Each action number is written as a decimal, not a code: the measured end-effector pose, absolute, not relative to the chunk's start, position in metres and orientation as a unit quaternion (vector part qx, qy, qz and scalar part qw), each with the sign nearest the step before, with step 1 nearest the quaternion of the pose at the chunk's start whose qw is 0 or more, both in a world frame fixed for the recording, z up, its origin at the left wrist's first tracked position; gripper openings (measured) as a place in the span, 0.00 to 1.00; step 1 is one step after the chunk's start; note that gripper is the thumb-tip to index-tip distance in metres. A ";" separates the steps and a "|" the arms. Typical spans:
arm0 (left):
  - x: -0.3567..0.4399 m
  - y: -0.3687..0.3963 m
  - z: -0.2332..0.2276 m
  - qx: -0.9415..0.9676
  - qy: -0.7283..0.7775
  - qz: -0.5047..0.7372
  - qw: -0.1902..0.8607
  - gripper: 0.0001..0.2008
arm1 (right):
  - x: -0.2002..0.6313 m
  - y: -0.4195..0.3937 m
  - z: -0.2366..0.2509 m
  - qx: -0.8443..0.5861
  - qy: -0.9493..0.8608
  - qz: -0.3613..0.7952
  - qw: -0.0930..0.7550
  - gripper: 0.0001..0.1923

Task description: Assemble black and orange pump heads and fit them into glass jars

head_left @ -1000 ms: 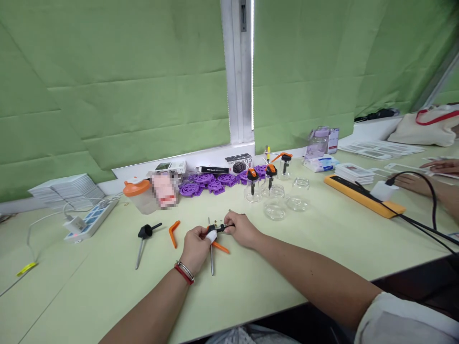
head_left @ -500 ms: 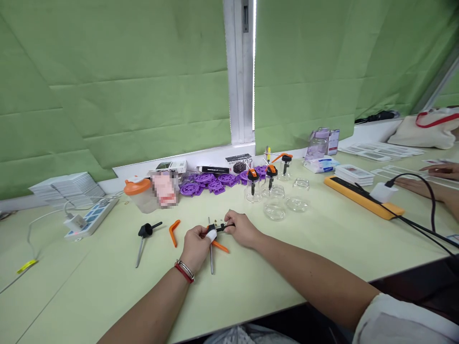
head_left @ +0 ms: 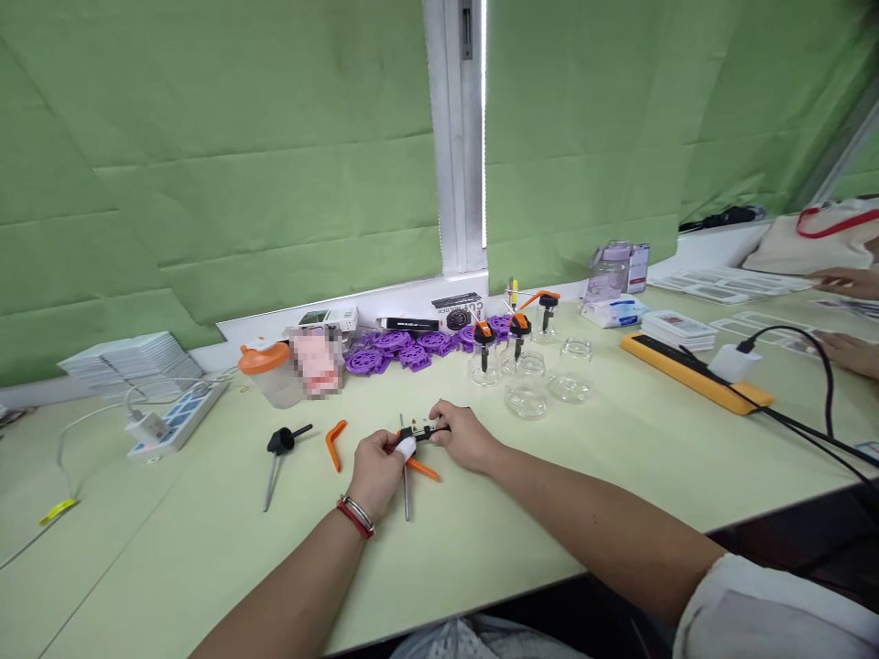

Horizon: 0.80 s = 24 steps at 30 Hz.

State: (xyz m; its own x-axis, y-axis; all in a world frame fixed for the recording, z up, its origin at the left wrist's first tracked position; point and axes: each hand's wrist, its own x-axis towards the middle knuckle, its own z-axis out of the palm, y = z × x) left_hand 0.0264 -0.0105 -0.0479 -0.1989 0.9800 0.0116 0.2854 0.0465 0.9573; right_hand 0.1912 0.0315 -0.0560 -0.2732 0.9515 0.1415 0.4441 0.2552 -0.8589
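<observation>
Both hands met over the middle of the pale green tabletop, sharing one small black part between them. The left hand, with a red and silver bracelet at its wrist and a white wrap on one fingertip, had its fingers pinched on the near end of that part; the right hand had its fingers closed on the far end, so the part sat just above the tabletop between the two. A thin metal rod ran from under the left hand toward the table's near edge, and an orange lever lay beside it. To the left lay a bent orange piece and, farther left, a black-headed pin, well apart from the hands. Behind the hands stood clear glass jars, some topped with orange and black caps, and a row of purple round parts along the window ledge. A white power strip lay at far left, an orange power strip at right. Another person's hands showed at the right edge.
</observation>
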 end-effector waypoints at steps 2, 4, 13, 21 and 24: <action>0.026 -0.010 -0.048 0.513 0.620 0.465 0.370 0.15 | 0.191 0.031 -0.057 -0.489 -0.712 0.365 0.348 0.09; 0.026 -0.010 -0.049 0.515 0.619 0.464 0.369 0.15 | 0.191 0.031 -0.057 -0.494 -0.712 0.358 0.348 0.08; 0.027 -0.011 -0.046 0.507 0.617 0.470 0.375 0.17 | 0.191 0.032 -0.058 -0.489 -0.718 0.349 0.353 0.08; 0.029 -0.012 -0.044 0.498 0.617 0.477 0.379 0.18 | 0.191 0.031 -0.056 -0.496 -0.715 0.351 0.346 0.10; 0.029 -0.012 -0.044 0.500 0.618 0.477 0.376 0.17 | 0.191 0.031 -0.055 -0.497 -0.721 0.343 0.341 0.07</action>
